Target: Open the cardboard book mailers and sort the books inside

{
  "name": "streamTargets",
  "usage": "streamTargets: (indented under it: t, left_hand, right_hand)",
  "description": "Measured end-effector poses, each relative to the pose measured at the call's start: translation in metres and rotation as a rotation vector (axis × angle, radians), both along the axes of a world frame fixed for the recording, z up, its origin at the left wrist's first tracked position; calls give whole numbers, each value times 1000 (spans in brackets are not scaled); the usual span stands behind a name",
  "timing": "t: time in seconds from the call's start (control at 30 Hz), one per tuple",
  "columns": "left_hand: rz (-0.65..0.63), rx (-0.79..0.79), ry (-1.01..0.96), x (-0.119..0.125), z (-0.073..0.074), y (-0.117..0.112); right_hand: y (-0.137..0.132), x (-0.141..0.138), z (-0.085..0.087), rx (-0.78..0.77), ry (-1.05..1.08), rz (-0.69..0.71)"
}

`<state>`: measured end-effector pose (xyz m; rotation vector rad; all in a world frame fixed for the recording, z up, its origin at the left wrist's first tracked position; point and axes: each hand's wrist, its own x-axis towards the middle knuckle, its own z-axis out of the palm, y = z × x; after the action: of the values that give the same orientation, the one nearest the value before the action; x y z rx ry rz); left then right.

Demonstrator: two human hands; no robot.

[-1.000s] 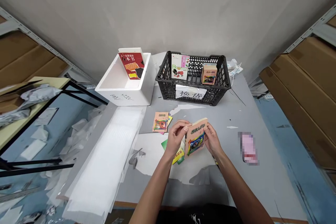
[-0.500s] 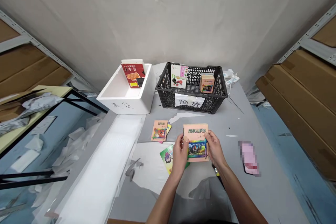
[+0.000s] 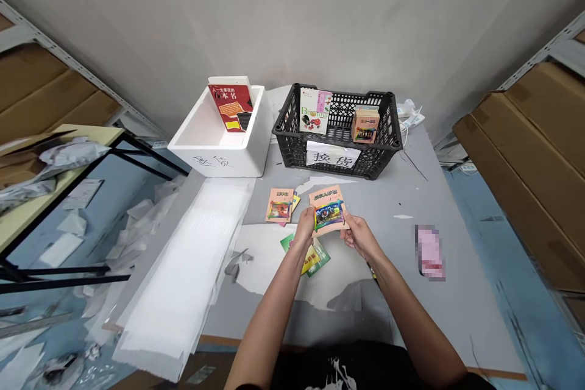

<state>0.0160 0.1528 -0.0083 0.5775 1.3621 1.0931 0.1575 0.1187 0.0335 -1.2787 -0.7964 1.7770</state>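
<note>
- Peach paperback (image 3: pixel 327 211): colourful cover picture, tilted, held between both hands over the grey work table (image 3: pixel 402 323).
- Left hand (image 3: pixel 304 225): closed on the paperback's left edge, thumb across the cover.
- Right hand (image 3: pixel 361 237): grasping the paperback's lower right corner with the fingertips.
- Peach booklet (image 3: pixel 279 205): flat on the table at 9 o'clock from the paperback, a yellow cover edge showing beneath it.
- Green and yellow booklets (image 3: pixel 317 262): overlapping on the table at 6 o'clock, just below the hands.
- Black plastic crate (image 3: pixel 292 152): at 12 o'clock, white paper label (image 3: pixel 333 155) with Chinese characters on its front.
- White-covered book (image 3: pixel 315 111): upright in the crate.
- Small book stack (image 3: pixel 365 125): upright in the crate's right side.
- White foam box (image 3: pixel 214 158): at 11 o'clock, holding a red book (image 3: pixel 231 108).
- White foam sheet (image 3: pixel 183 274): at 8 o'clock.
- Pink item (image 3: pixel 429 253): at 3 o'clock, too blurred to identify.
</note>
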Motion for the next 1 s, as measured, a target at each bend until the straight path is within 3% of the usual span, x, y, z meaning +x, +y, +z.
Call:
streamTargets:
  t: [0.13, 0.33, 0.67, 0.83, 1.0]
  left_hand:
    - [6, -114, -63, 3, -5, 3]
    - [-22, 8, 51, 3, -2, 4]
    - [-56, 52, 186, -1, 8, 14]
    - [-31, 249, 510, 1, 11, 3]
    - [-52, 327, 653, 11, 10, -8]
  right_hand:
    - [4, -1, 11, -59, 31, -16]
    - [6, 7, 13, -32, 64, 9]
    - [5, 26, 16, 67, 117, 237]
    - [10, 38, -2, 161, -66, 376]
    - [22, 36, -29, 277, -424, 108]
